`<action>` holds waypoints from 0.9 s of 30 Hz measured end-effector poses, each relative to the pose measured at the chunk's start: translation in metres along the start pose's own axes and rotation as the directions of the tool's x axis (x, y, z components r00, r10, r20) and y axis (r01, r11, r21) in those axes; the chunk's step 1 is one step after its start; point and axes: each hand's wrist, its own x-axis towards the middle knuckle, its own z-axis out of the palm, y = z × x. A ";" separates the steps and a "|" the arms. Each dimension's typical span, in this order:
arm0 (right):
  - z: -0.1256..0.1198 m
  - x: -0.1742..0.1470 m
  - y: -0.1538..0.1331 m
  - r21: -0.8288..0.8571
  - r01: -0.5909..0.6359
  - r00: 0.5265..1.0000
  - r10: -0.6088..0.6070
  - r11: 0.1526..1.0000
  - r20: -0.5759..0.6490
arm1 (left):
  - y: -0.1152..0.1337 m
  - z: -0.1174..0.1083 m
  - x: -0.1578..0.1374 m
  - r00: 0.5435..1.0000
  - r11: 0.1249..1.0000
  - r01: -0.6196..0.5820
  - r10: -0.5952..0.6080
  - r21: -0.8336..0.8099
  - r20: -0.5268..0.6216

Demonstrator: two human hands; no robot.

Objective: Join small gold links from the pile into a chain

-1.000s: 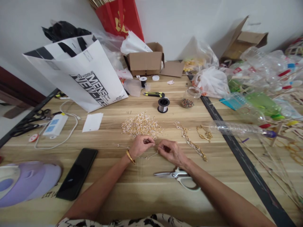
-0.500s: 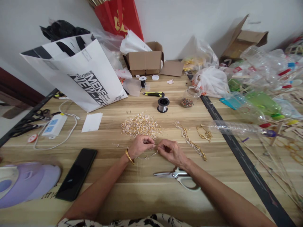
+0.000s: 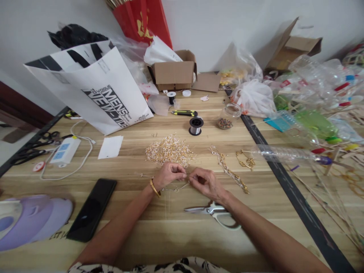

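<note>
My left hand [image 3: 170, 174] and my right hand [image 3: 206, 182] meet fingertip to fingertip in front of a pile of small gold and silver beads [image 3: 169, 149]. Both are closed in a pinch. A thin beaded chain [image 3: 176, 189] hangs between them, its right end at my right fingertips; another stretch shows left of my left wrist. What my left fingertips pinch is too small to make out. Below my right hand lie scissors [image 3: 216, 213] with pale handles. Finished-looking gold and silver chains [image 3: 231, 171] rest to the right, with a gold chain [image 3: 246, 161] beyond them.
Behind the beads stand a wire spool [image 3: 196, 126], a yellow-black utility knife [image 3: 184, 113] and a jar of beads [image 3: 228, 116]. A phone [image 3: 92, 210] and a power strip [image 3: 65, 151] lie left. Plastic bottles [image 3: 315, 83] crowd the right; a white bag [image 3: 93, 89] stands back left.
</note>
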 end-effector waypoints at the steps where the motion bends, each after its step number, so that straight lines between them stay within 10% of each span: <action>1: 0.000 0.000 0.000 0.002 0.002 1.000 -0.002 1.000 -0.003 | 0.000 0.000 0.000 1.000 1.000 0.002 -0.002 0.000 0.004; 27: 0.000 0.000 0.000 0.015 0.004 1.000 -0.004 1.000 0.021 | 0.002 0.000 -0.001 0.998 1.000 0.013 -0.012 -0.009 0.054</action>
